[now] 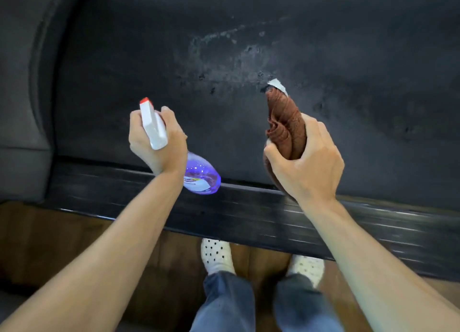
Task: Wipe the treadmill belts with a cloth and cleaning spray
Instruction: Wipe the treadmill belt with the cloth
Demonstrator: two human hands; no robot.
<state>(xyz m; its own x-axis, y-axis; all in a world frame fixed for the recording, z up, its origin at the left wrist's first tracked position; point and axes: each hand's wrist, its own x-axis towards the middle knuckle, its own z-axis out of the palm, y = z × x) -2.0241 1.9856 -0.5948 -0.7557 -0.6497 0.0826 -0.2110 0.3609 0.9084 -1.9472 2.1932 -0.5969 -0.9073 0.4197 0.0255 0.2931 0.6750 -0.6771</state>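
At the bottom of the frame, feet in dotted socks (217,255) stand on the wooden floor (49,232) beside the treadmill's side rail (249,207). Mid-frame, the left hand (159,142) grips a spray bottle (199,177) and the right hand (306,164) clutches a bunched brown cloth (283,122). Beyond them, the dark belt (249,45) shows a pale wet patch at upper centre.

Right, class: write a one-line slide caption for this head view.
Left hand holds the spray bottle, right hand grips a brown cloth over the wet-speckled treadmill belt.
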